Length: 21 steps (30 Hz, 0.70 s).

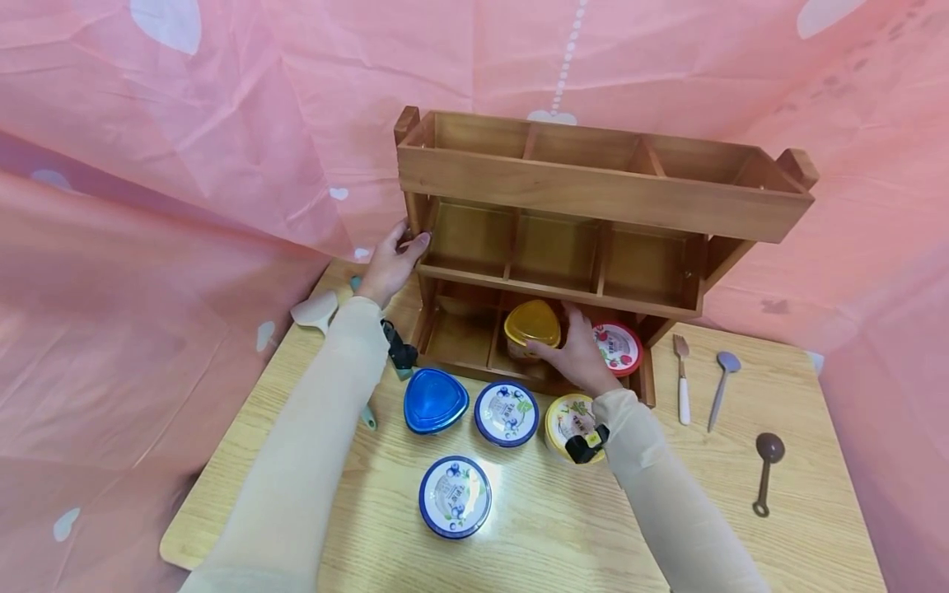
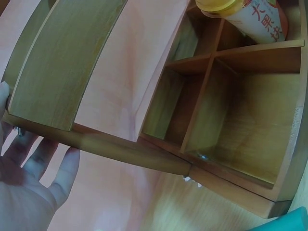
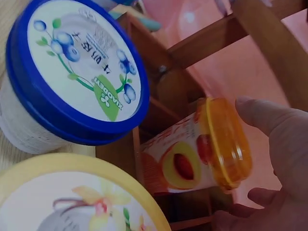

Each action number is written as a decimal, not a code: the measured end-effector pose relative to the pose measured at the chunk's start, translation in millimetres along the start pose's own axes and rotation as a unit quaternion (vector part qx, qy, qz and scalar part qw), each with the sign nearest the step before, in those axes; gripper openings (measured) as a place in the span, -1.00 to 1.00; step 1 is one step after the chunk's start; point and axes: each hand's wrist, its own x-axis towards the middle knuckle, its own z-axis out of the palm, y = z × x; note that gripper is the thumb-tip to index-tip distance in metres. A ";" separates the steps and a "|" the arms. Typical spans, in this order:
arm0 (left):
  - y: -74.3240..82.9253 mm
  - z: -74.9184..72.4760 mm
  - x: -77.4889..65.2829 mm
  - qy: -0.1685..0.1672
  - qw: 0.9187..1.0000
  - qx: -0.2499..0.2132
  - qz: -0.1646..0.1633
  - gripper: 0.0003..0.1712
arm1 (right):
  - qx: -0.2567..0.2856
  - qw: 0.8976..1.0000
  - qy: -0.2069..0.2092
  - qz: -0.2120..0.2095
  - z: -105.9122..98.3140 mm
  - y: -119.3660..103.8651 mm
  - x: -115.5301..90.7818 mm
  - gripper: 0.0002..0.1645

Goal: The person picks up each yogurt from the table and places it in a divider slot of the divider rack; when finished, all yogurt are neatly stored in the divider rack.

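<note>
The left hand [image 1: 395,262] grips the left side post of a three-tier wooden shelf [image 1: 593,191]; in the left wrist view several fingers of that hand [image 2: 33,178] lie along the curved side rail [image 2: 120,156]. A peach-pictured cup with an amber lid [image 1: 532,323] stands in the middle compartment of the bottom tier. Beside it is the right hand [image 1: 582,352], thumb and fingers spread near the lid. In the right wrist view the thumb is close to the amber lid [image 3: 231,144] and the other fingers are loosely bent below. A red-lidded tub [image 1: 617,349] sits in the right compartment.
Before the shelf stand a blue-lidded triangular cup [image 1: 435,401], two blueberry tubs [image 1: 507,414] [image 1: 455,497] and a yellow-lidded tub [image 1: 574,420]. A fork [image 1: 682,379], a grey spoon [image 1: 722,387] and a brown ladle [image 1: 769,469] lie right; a white spatula [image 1: 315,310] lies left.
</note>
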 end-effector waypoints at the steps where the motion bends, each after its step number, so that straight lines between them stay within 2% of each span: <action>1: 3.8 0.2 -3.0 -0.001 1.000 -0.001 -0.001 -0.27 | -0.007 1.000 0.000 -0.003 -2.7 -0.7 -3.7 0.16; 6: 24.3 1.5 -18.3 -0.008 1.000 0.003 -0.012 -0.28 | 0.004 1.000 0.000 -0.025 -13.4 -4.2 -23.4 0.15; 9: 28.6 1.6 -21.9 -0.007 1.000 0.009 -0.015 -0.29 | 0.019 0.999 -0.001 -0.042 -17.9 -7.3 -33.3 0.14; 17: -4.6 -0.4 1.0 0.010 1.000 0.009 0.005 -0.25 | 0.024 0.997 -0.015 -0.069 -23.9 -14.9 -48.5 0.10; 21: 4.8 1.9 -4.7 0.007 1.000 0.010 0.001 -0.27 | 0.021 0.997 -0.029 -0.065 -29.7 -12.3 -64.2 0.12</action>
